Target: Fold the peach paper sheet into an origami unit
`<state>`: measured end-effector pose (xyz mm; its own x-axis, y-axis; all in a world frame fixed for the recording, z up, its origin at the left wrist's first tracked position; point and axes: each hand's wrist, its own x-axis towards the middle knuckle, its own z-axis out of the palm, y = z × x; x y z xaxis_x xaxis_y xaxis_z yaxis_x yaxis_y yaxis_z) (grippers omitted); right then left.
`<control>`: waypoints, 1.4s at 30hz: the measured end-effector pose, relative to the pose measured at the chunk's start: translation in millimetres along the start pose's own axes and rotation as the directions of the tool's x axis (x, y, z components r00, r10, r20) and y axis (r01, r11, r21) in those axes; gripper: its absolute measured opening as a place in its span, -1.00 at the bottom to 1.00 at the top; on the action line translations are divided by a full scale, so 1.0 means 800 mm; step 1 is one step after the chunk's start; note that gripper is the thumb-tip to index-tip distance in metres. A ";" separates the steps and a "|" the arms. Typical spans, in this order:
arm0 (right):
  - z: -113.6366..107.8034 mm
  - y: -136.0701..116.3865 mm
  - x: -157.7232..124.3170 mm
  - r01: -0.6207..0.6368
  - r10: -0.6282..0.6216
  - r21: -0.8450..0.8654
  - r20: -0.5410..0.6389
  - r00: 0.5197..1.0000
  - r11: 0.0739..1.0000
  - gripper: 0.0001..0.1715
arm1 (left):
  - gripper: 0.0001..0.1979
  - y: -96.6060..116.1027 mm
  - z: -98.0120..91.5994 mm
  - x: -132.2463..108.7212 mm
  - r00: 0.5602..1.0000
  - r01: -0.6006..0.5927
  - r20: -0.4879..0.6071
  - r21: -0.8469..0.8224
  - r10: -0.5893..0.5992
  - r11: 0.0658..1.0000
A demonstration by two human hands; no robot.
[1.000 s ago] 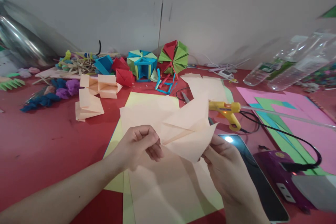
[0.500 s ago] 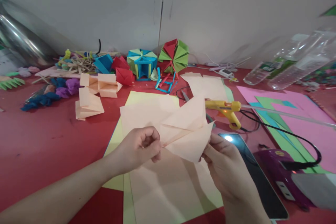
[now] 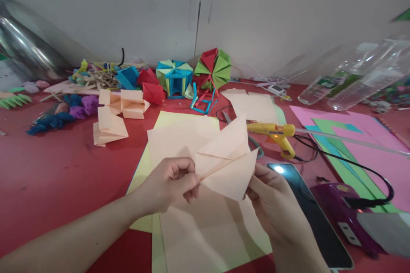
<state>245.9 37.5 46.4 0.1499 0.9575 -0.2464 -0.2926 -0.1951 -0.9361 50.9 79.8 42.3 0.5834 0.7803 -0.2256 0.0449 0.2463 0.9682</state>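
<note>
Between my two hands is a folded sheet of peach paper [image 3: 227,166], creased into overlapping triangular flaps. My left hand [image 3: 179,179] pinches its left corner between thumb and curled fingers. At the paper's right edge, my right hand [image 3: 272,196] grips it with the thumb in front and the other fingers partly hidden. Under the hands lies a flat peach sheet [image 3: 205,234] on top of pale yellow paper [image 3: 141,213]. Folded peach paper pieces [image 3: 110,126] stand on the red table to the left.
A yellow glue gun [image 3: 275,132] with a glowing light and a phone [image 3: 307,204] lie right of my hands. Further right are a purple power strip [image 3: 339,204], its black cable and coloured paper [image 3: 368,149]. Paper lantern models [image 3: 176,79] and plastic bottles [image 3: 352,76] stand at the back.
The folded paper has tilted slightly and shifted a little left and down at its right side. My left hand has moved slightly right and still pinches the corner.
</note>
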 end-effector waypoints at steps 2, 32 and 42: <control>0.001 0.000 0.000 -0.055 0.055 0.036 0.002 0.998 0.998 -0.84 | -0.74 0.001 -0.002 -0.001 0.998 -0.025 0.048 -0.052 0.027 0.998; 0.009 0.019 -0.006 0.146 -0.081 -0.483 0.152 0.985 0.863 -0.49 | -0.63 -0.020 -0.001 0.003 0.969 0.232 0.109 -0.105 -0.221 0.967; 0.013 0.014 -0.007 0.421 -0.425 -0.769 0.215 0.879 0.482 -0.74 | -0.62 -0.020 0.002 0.005 0.989 0.143 -0.034 -0.033 -0.144 0.989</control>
<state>231.8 32.4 40.1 0.0531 0.9706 0.2348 0.6479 0.1454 -0.7477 53.9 78.3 26.4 0.5427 0.7558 -0.3663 0.1011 0.3741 0.9218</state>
